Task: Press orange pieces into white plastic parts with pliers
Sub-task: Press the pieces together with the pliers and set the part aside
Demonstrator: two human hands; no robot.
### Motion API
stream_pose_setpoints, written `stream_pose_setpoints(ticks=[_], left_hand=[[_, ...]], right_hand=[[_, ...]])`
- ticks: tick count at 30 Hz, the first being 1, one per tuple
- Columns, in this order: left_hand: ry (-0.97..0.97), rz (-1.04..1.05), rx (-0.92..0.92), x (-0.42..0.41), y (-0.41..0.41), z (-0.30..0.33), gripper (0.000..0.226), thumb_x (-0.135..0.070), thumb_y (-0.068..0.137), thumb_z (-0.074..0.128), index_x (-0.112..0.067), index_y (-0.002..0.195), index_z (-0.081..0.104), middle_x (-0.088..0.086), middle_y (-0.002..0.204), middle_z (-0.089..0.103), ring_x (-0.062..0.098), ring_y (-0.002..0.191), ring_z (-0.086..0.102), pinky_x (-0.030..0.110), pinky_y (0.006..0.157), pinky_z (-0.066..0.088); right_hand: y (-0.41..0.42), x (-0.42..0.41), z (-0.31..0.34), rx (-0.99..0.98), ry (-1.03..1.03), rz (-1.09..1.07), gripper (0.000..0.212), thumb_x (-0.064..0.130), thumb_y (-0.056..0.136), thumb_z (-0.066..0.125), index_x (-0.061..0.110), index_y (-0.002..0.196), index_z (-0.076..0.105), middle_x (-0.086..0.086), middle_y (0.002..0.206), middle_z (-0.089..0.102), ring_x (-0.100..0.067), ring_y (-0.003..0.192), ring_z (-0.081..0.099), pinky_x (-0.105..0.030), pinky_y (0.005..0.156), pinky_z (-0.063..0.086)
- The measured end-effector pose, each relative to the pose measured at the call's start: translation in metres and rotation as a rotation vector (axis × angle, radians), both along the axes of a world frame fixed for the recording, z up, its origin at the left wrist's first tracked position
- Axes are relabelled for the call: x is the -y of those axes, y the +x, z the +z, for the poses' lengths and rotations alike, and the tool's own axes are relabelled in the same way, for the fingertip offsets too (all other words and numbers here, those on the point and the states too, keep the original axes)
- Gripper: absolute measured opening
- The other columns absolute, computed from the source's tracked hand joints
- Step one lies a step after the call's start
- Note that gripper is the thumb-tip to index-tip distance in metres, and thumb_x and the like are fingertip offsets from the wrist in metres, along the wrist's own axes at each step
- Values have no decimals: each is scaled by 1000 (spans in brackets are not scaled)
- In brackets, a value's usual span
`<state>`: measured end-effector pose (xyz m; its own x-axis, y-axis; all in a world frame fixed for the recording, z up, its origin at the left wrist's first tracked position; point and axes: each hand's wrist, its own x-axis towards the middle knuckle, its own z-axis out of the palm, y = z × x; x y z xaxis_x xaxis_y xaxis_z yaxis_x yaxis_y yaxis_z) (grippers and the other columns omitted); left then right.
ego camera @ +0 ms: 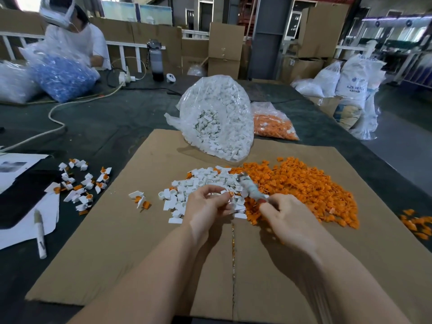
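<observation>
The left hand [207,204] is closed in a pinch: its fingertips hold a small white plastic part [228,199] with an orange piece [231,195] sitting in its round opening. The right hand [284,215] is curled around the handles of a pair of metal pliers [249,187], which are blurred; their tip points up and to the left, above the heaps, and I cannot tell if the jaws are open. Both hands are above a flat sheet of brown cardboard [121,242] that lies on the dark tabletop [98,118]. On the cardboard, just behind the hands, there is a heap of loose white plastic parts [201,185], and touching it on the right a wider heap of loose orange plastic pieces [301,185]. Behind these heaps an open clear plastic bag full of white parts [217,118] lies on its side, and a smaller clear bag of orange pieces [273,123] is just beside it on the right. To the left, at the edge of the cardboard and on the tabletop, a scattered group of white parts with orange pieces already in them [81,183] is lying. Near the left edge a white marker pen [39,235] rests on white paper sheets [21,228]. At the far left another person in white clothing [77,40] sits behind a clear bag of blue plastic parts [63,76].
</observation>
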<state>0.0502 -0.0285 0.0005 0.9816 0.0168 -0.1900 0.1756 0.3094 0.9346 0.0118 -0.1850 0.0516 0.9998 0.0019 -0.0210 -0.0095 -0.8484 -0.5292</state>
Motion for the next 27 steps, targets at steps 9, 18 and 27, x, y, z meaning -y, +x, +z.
stream_pose_setpoints(ticks=[9, 18, 27], left_hand=[[63, 108, -15, -10, 11, 7, 9, 4, 83, 63, -4, 82, 58, -1, 47, 61, 11, 44, 58, 18, 48, 51], [24, 162, -43, -8, 9, 9, 8, 4, 85, 62, -1, 89, 57, 7, 59, 61, 12, 48, 59, 20, 51, 52], [24, 166, -55, -5, 7, 8, 7, 2, 86, 61, -2, 90, 57, 9, 64, 61, 12, 51, 58, 20, 59, 54]], right_hand=[[-4, -9, 15, -363, 330, 123, 33, 29, 95, 39, 11, 72, 54, -9, 66, 55, -22, 60, 49, -31, 59, 33], [-2, -15, 14, -271, 180, 178, 39, 42, 96, 41, 15, 67, 45, 5, 54, 44, -11, 49, 40, -25, 53, 30], [-4, -22, 1, -100, 117, 104, 35, 42, 95, 44, 18, 69, 43, 3, 63, 43, -12, 54, 38, -24, 51, 27]])
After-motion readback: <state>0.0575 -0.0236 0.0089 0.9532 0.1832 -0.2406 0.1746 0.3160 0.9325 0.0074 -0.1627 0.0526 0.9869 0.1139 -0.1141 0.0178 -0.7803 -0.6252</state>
